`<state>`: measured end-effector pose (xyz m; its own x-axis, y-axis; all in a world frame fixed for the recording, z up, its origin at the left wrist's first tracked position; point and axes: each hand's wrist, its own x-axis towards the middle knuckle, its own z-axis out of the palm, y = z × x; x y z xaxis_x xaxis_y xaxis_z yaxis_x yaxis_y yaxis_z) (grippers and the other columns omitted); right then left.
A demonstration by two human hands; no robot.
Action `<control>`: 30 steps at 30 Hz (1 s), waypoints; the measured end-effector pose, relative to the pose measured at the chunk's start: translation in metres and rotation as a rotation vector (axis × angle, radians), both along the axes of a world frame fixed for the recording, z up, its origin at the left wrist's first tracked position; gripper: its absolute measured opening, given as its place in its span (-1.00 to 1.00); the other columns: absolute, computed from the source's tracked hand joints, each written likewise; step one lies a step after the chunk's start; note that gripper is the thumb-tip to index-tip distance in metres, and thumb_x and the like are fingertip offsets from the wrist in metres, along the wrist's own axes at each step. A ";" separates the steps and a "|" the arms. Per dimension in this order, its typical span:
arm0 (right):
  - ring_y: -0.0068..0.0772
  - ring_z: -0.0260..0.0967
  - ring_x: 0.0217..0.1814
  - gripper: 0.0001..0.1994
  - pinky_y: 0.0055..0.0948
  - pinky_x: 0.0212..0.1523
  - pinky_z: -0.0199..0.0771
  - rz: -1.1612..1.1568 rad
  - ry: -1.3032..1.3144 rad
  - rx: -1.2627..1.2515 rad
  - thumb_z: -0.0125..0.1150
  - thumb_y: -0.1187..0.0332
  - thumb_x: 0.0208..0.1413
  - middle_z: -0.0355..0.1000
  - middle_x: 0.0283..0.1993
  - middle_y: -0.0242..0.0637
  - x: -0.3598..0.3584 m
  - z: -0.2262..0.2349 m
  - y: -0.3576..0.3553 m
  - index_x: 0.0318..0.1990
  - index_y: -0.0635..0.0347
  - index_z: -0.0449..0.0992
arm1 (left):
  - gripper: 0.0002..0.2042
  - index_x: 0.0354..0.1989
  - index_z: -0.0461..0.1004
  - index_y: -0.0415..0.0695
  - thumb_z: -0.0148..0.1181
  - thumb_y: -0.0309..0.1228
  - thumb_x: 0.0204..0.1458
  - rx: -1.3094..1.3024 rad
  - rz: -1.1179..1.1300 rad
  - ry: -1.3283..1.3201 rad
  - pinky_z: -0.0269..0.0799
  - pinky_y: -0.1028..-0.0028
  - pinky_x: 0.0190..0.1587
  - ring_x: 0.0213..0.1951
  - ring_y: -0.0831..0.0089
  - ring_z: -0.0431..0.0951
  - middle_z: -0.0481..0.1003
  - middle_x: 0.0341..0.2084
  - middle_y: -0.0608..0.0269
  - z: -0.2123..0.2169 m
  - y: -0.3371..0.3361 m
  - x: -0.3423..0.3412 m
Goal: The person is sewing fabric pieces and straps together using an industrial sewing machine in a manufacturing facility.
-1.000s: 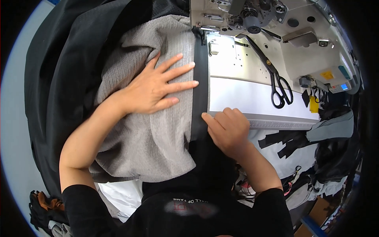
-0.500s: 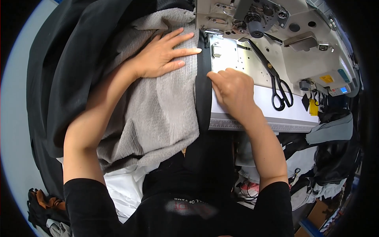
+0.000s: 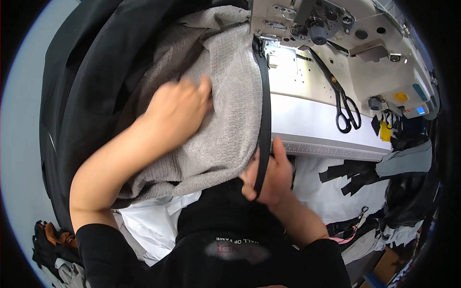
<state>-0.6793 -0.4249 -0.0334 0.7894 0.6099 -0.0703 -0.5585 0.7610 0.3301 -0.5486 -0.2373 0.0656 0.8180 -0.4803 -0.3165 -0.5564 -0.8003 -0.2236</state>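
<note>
A grey, textured fabric (image 3: 230,120) lies to the left of the sewing machine (image 3: 355,72), with a narrow black strip (image 3: 265,110) along its right edge. The strip runs up to the presser foot area at the top. My left hand (image 3: 177,110) rests on the grey fabric with fingers curled into it, slightly blurred. Lower down, near the front edge of the machine bed, my right hand (image 3: 273,177) has the strip between its thumb and fingers. Where the fabric's edge meets those fingers is partly hidden.
Black-handled scissors (image 3: 342,98) lie on the machine bed, right of the strip. A ruler (image 3: 331,150) runs along the bed's front edge. Heavy black fabric (image 3: 81,105) is heaped at the left. Grey and black cloth pieces (image 3: 403,161) lie at the lower right.
My left hand has gone from flat and spread to curled, lower on the fabric. My right hand has moved down toward me and taken the strip, which now looks narrower and bowed.
</note>
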 end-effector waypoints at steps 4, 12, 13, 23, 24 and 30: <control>-0.03 0.32 -0.02 -0.45 0.49 0.06 0.46 0.177 0.101 0.157 -0.19 -0.19 0.34 0.36 0.16 -0.17 -0.047 -0.035 0.049 0.03 0.13 0.41 | -0.33 0.31 0.25 -0.35 -0.02 0.02 0.27 0.029 -0.175 -0.199 0.56 0.26 -0.10 -0.01 -0.01 0.56 0.46 -0.10 -0.45 -0.017 0.033 -0.033; -0.46 0.58 -0.39 -0.73 -0.42 -0.39 0.56 0.111 -0.679 -1.420 0.27 0.25 0.28 0.51 -0.57 -0.33 -0.006 0.049 0.023 -0.30 0.33 0.62 | -0.08 0.45 0.05 -0.23 -0.24 0.37 0.18 -0.178 0.287 -0.143 0.22 0.14 0.34 0.26 -0.15 0.35 0.33 0.23 -0.32 -0.051 0.143 0.104; -0.50 0.53 -0.48 -0.71 -0.47 -0.42 0.54 -0.062 -0.700 -1.434 0.20 0.28 0.33 0.41 -0.65 -0.43 -0.008 0.041 0.022 -0.43 0.25 0.58 | -0.10 0.44 0.07 -0.21 -0.19 0.35 0.18 -0.158 0.193 -0.183 0.20 0.16 0.35 0.29 -0.12 0.33 0.33 0.23 -0.31 -0.055 0.160 0.115; -0.59 0.43 -0.19 -0.94 -0.34 -0.18 0.63 -0.027 -0.051 -0.885 0.13 0.50 0.28 0.42 -0.31 -0.46 -0.044 0.013 0.036 -0.26 0.25 0.49 | -0.18 0.35 0.24 -0.05 0.46 -0.37 -0.19 -0.487 -0.471 -0.141 0.28 0.16 0.34 0.30 0.06 0.32 0.27 0.30 -0.02 -0.008 -0.023 0.004; -0.57 0.44 -0.16 -0.95 -0.34 -0.06 0.58 -0.040 -0.090 -1.005 0.14 0.50 0.29 0.42 -0.28 -0.45 -0.043 0.011 0.035 -0.21 0.27 0.49 | -0.05 0.43 0.14 0.00 0.51 -0.38 -0.24 -0.485 -0.520 -0.062 0.06 0.02 0.44 0.41 -0.05 0.14 0.13 0.39 -0.10 -0.017 -0.034 -0.011; -0.80 0.25 -0.32 -0.88 -0.69 -0.31 0.27 -0.076 -0.152 -1.139 0.09 0.47 0.33 0.43 -0.33 -0.55 -0.057 0.009 0.026 -0.14 0.29 0.55 | -0.56 0.31 0.38 0.08 0.10 -0.22 0.24 -0.865 -0.258 -0.087 0.01 -0.18 0.38 0.39 -0.15 0.17 0.21 0.36 -0.12 -0.079 -0.019 -0.041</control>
